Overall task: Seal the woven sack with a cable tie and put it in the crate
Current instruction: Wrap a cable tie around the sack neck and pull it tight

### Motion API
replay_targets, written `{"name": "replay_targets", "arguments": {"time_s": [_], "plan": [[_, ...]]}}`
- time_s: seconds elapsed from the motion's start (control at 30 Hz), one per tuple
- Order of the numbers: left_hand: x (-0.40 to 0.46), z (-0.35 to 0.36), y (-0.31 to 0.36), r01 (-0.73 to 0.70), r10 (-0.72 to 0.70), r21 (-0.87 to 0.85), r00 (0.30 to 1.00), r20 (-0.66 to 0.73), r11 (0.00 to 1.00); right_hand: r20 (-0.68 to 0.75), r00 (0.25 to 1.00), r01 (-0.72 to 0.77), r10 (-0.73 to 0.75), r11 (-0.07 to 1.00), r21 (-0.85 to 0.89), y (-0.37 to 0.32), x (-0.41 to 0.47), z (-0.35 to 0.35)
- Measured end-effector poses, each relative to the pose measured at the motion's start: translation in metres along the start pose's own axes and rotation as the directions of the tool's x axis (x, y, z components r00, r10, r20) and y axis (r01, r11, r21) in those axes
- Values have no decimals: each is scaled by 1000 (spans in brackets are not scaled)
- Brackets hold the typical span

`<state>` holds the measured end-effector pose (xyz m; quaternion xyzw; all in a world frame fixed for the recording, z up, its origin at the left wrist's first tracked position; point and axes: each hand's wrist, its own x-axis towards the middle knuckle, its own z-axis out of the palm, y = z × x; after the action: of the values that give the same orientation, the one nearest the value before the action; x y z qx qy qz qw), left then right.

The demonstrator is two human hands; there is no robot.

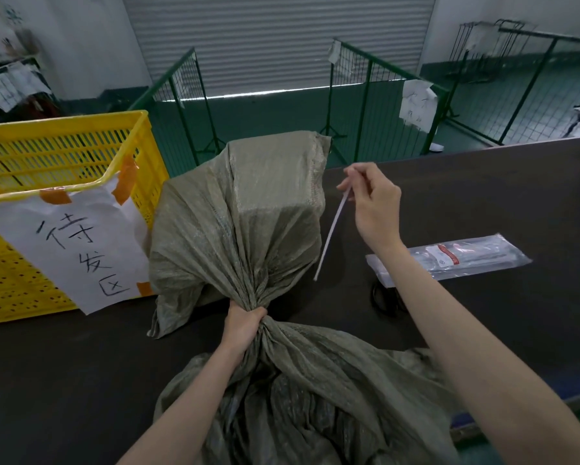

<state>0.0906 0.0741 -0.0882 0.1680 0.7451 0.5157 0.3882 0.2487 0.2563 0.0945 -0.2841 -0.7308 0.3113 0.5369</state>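
Head view: grey-green woven sack [245, 209] sitting on the dark tabletop [483, 196], bulky and boxy up top, neck bunched into tight pleats. Left hand [243, 325] with grip clenched round that neck. Right hand [374, 203] just right of the sack, pinching a white cable tie [330, 234]. Yellow crate [63, 152] left of the sack.

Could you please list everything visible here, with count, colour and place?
woven sack: one, grey-green, on the table's middle, neck bunched
cable tie: one, white, held above the table right of the sack
crate: one, yellow, left on the table, paper sign taped on
pack of cable ties: one, clear, on the table at right
table: one, dark
mesh fences: several, green, behind
left hand: gripping the sack's neck
right hand: pinching the cable tie
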Motion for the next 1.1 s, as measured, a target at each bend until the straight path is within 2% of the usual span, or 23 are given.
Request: {"name": "replay_targets", "arguments": {"time_s": [0.17,0.33,0.47,0.6,0.77,0.9,1.1], "plan": [[-1,-2,0,-1,1,19,1000,-6,1000,111,987,130,-116,983,-131,4,-6,7],[-1,-1,3,7,-7,14,1000,-21,1000,185,982,79,-42,977,-200,29,-20,12],[-2,0,4,0,0,16,1000,-27,1000,148,989,44,-15,981,-191,36,-24,9],[-1,2,5,12,-11,26,999,-38,1000,51,995,92,-85,984,-150,28,-9,4],[2,2,5,29,-28,38,999,-27,999,106,982,180,-157,951,-252,34,-1,3],[2,3,5,32,-31,20,998,-46,999,176,978,169,-111,918,-359,54,-5,6],[2,3,4,13,-12,25,1000,-25,1000,213,977,101,-17,914,-393,74,-8,10]]}}
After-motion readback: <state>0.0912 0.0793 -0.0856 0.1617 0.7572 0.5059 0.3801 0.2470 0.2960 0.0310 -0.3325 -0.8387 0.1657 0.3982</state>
